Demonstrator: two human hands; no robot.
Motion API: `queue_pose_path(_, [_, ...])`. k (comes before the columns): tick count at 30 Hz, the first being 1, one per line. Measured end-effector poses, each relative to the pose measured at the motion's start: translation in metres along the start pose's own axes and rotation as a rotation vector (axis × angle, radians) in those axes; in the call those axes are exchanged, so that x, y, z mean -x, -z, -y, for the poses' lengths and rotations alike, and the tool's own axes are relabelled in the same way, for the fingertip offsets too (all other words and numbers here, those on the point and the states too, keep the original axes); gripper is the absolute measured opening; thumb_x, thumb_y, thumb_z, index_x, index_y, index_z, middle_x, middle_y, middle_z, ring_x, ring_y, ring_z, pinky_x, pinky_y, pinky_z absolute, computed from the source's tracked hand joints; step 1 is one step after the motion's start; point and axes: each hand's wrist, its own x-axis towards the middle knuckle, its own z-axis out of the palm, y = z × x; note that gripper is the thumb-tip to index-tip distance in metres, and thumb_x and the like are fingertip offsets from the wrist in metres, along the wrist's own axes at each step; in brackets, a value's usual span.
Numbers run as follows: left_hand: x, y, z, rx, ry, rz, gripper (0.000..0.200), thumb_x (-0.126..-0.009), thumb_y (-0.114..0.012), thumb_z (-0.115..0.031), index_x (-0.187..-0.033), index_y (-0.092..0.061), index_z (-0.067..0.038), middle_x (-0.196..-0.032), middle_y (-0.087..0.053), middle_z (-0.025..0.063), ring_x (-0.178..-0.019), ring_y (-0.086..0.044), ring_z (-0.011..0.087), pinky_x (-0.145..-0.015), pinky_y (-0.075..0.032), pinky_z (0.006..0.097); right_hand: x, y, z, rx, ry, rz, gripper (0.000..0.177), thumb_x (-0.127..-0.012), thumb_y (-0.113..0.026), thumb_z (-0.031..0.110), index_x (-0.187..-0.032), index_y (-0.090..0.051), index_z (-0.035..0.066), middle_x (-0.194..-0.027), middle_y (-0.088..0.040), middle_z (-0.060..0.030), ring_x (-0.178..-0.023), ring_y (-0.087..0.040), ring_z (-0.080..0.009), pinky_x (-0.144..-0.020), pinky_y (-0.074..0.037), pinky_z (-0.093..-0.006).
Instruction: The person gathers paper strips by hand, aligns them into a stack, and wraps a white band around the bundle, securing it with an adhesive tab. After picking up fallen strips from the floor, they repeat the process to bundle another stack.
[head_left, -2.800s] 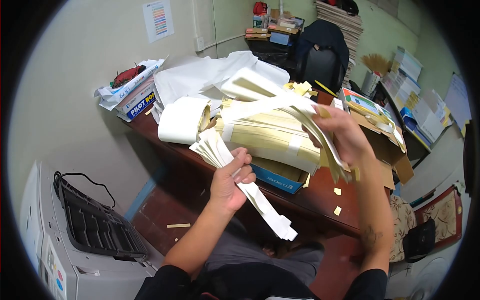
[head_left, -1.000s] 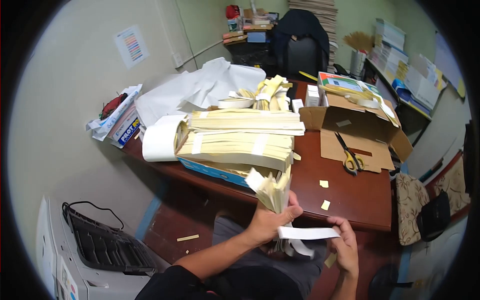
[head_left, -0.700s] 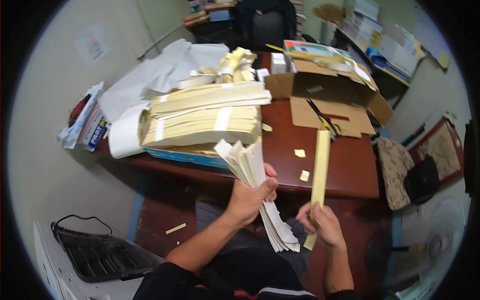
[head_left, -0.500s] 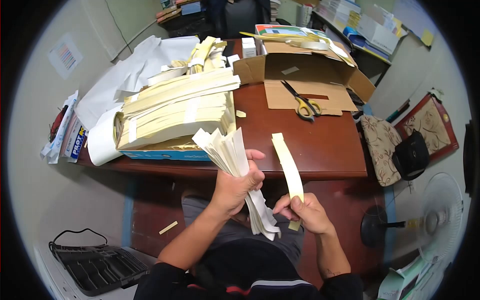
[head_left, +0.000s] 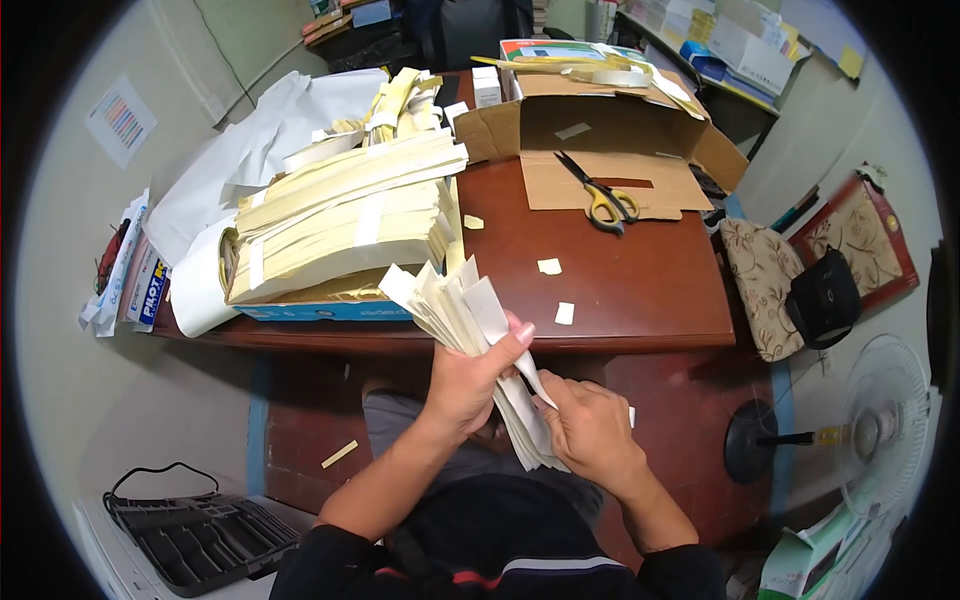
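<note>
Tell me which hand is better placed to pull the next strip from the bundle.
Right, probably. The left hand is wrapped round the bundle, holding it up; the right hand carries nothing else and touches the bundle's lower end.

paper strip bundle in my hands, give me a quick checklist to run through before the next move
1. Left hand gripping the bundle of strips around its middle: ok.
2. Right hand on the bundle's lower end: ok; which strip it pinches: cannot tell.
3. Bundle squared up: not ok, its top end fans out.
4. Desk free of scraps: not ok, three small scraps lie on it.
5. Scissors apart from both hands: ok, lying on the cardboard flap.
</note>
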Motion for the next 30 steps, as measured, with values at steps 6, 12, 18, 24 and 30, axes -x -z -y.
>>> queue_pose_path(6, [-0.009, 0.011, -0.003, 0.090, -0.143, 0.190, 0.008, -0.104, -0.067, -0.012, -0.100, -0.064, -0.006, -0.094, -0.063, 0.0025, -0.086, -0.061, 0.0119, -0.080, -0.050, 0.0279, 0.007, -0.002, -0.010, -0.290, -0.042, 0.068, 0.054, -0.099, -0.067, 0.035, -0.137, -0.056, -0.002, -0.122, -0.063, -0.0247, -0.114, -0.063, -0.0427, -0.096, -0.050, -0.0502])
queue_pose_path(12, [-0.007, -0.009, -0.014, -0.072, -0.151, 0.396, 0.024, -0.105, -0.071, -0.026, -0.098, -0.061, -0.006, -0.086, -0.068, 0.0049, -0.091, -0.067, 0.0140, -0.085, -0.054, 0.0306, -0.016, 0.003, -0.005, -0.558, 0.026, -0.006, 0.084, -0.092, -0.079, 0.032, -0.155, -0.037, -0.004, -0.149, -0.048, -0.0254, -0.142, -0.044, -0.0446, -0.118, -0.035, -0.0481])
queue_pose_path(18, [-0.004, -0.031, -0.022, -0.146, -0.096, 0.292, 0.029, -0.101, -0.078, -0.030, -0.095, -0.060, -0.008, -0.087, -0.060, -0.0021, -0.081, -0.054, 0.0071, -0.070, -0.046, 0.0252, -0.026, -0.011, 0.000, -0.652, -0.006, -0.075, 0.082, -0.085, -0.084, 0.014, -0.151, -0.038, -0.002, -0.117, -0.071, -0.0232, -0.108, -0.072, -0.0419, -0.094, -0.055, -0.0429])
queue_pose_path(24, [-0.010, -0.033, -0.022, -0.183, 0.050, 0.319, 0.029, -0.106, -0.069, -0.030, -0.109, -0.063, -0.002, -0.092, -0.067, 0.0045, -0.087, -0.065, 0.0122, -0.076, -0.054, 0.0286, -0.018, -0.024, -0.017, -1.008, -0.094, 0.125, 0.043, -0.092, -0.081, 0.013, -0.124, -0.057, -0.001, -0.099, -0.070, -0.0102, -0.089, -0.070, -0.0202, -0.079, -0.056, -0.0347])
queue_pose_path(30, [-0.014, -0.026, -0.028, -0.171, 0.125, 0.421, 0.032, -0.107, -0.067, -0.029, -0.116, -0.065, 0.002, -0.097, -0.071, 0.0075, -0.089, -0.072, 0.0148, -0.073, -0.060, 0.0289, -0.012, -0.015, -0.013, -1.414, -0.231, 0.311, 0.020, -0.099, -0.077, 0.015, -0.107, -0.065, 0.002, -0.087, -0.070, -0.0055, -0.076, -0.069, -0.0128, -0.070, -0.056, -0.0269])
